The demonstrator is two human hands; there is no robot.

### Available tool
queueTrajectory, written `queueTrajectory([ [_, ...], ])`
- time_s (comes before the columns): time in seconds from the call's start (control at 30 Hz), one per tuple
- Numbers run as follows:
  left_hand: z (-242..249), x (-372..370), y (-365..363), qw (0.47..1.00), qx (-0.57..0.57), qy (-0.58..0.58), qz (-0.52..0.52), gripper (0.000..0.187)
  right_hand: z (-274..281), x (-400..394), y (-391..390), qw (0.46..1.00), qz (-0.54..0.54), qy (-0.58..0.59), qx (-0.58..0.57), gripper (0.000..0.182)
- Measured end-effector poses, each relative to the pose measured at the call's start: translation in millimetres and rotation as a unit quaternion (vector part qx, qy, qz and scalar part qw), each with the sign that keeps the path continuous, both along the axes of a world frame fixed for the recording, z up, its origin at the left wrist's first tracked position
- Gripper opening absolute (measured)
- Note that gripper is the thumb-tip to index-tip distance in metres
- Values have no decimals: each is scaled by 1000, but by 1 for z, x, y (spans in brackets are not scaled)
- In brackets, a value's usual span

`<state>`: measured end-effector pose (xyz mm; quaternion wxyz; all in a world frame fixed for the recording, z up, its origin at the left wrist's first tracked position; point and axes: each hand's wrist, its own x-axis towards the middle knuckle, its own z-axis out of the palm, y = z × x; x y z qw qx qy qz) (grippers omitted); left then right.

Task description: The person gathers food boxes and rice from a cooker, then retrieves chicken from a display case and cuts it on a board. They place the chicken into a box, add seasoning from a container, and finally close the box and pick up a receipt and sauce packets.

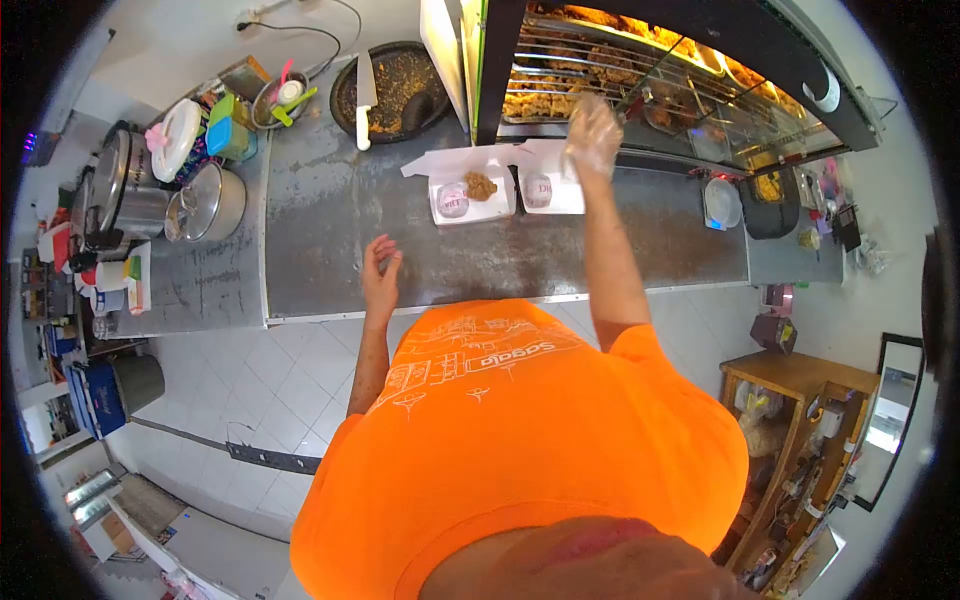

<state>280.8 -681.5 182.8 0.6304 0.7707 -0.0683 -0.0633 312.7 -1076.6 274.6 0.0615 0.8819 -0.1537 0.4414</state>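
Note:
My right hand (594, 132), in a clear plastic glove, reaches to the front of a lit display case (650, 75) with fried pieces on its racks. Its fingers are blurred, and what they hold, if anything, cannot be made out. Bare and loosely spread, my left hand (381, 268) is over the front part of the metal counter (330, 230), holding nothing. Between the hands stand two open white boxes. The left box (492, 210) holds a wrapped round portion (453, 200) and a brown fried piece (480, 185). In the right box (566, 200) is another wrapped portion (537, 190).
A knife (365, 100) lies across a dark stone mortar (405, 90) at the back. Pots (215, 200) and plastic containers (230, 138) crowd the left side. To the right are a clear tub (722, 203) and a black bin (772, 205). A wooden shelf (800, 375) stands lower right.

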Motion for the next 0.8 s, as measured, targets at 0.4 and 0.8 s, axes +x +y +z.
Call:
queueTrajectory([
  [0.4, -22, -37, 34, 998, -8, 63, 4, 37, 60, 46, -76, 954, -109, 173, 218, 54],
  [0.8, -9, -32, 1, 997, -9, 67, -37, 36, 10, 34, -69, 970, 57, -138, 193, 59],
])
